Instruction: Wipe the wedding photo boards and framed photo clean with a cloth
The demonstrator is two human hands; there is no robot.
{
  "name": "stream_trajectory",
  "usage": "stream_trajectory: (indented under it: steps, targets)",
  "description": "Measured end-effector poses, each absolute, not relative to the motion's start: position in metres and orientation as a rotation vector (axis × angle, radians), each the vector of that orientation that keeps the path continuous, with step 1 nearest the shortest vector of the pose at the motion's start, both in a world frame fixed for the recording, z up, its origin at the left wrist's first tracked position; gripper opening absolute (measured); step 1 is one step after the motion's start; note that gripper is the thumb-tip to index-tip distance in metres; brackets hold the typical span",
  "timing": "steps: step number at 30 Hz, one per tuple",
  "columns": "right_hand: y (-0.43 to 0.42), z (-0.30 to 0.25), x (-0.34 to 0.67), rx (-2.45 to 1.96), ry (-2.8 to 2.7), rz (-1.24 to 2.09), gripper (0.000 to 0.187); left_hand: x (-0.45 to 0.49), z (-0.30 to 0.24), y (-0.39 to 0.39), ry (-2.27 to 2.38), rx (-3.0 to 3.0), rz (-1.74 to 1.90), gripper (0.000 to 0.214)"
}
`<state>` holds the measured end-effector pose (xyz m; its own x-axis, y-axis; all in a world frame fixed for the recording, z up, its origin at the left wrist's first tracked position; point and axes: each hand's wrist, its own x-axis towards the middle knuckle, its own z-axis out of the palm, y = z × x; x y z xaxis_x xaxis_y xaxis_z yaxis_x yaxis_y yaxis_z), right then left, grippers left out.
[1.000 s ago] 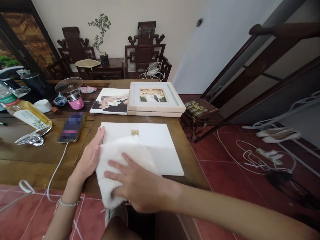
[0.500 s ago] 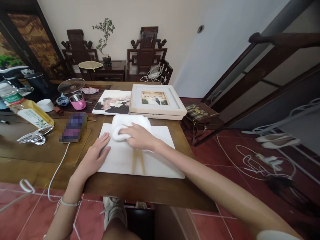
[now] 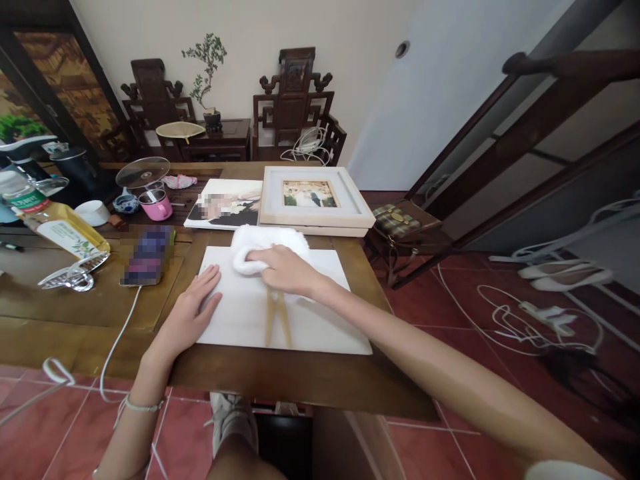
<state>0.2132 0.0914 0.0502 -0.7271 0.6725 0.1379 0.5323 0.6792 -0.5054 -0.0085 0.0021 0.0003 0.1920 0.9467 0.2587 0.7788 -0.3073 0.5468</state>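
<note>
A flat white board [image 3: 230, 323] lies near the front edge of the wooden table, with a tan A-shaped piece [image 3: 277, 320] at its middle. My left hand [image 3: 193, 307] rests flat on the board's left edge, fingers stretched out. Gripped in my right hand [image 3: 285, 268] is a folded white towel [image 3: 270, 239], pressed on the far part of the board and reaching past its back edge. The towel and the hand cover the upper part of the tan piece.
Behind the board are a framed photo [image 3: 320, 200] and a photo panel [image 3: 220, 203]. To the left lie a phone [image 3: 147, 257] with a white cable, a hair claw clip [image 3: 75, 273], an oil bottle [image 3: 60, 223] and a pink mug [image 3: 156, 203]. A plaid bag [image 3: 397, 223] sits right.
My right hand has moved the towel slightly to the right and away from me across the board. My left hand stays in place on the board's left edge.
</note>
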Motion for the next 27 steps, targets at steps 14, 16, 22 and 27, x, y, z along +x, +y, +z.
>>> stream_trajectory:
  steps: [14,16,22,27]
  targets:
    - [-0.005,0.051,0.318,-1.160,-2.678,0.582,0.050,-0.008,0.001,0.003,1.646,2.193,0.813,0.050]
    - [-0.026,0.064,0.321,-1.093,-2.777,0.707,0.054,-0.008,0.001,0.003,1.645,2.197,0.817,0.050]
    - [-0.028,0.081,0.320,-1.143,-2.853,0.823,0.050,-0.006,0.003,0.002,1.639,2.194,0.829,0.050]
    - [0.033,0.055,0.312,-1.088,-2.706,0.716,0.054,-0.006,0.004,0.002,1.635,2.197,0.826,0.050]
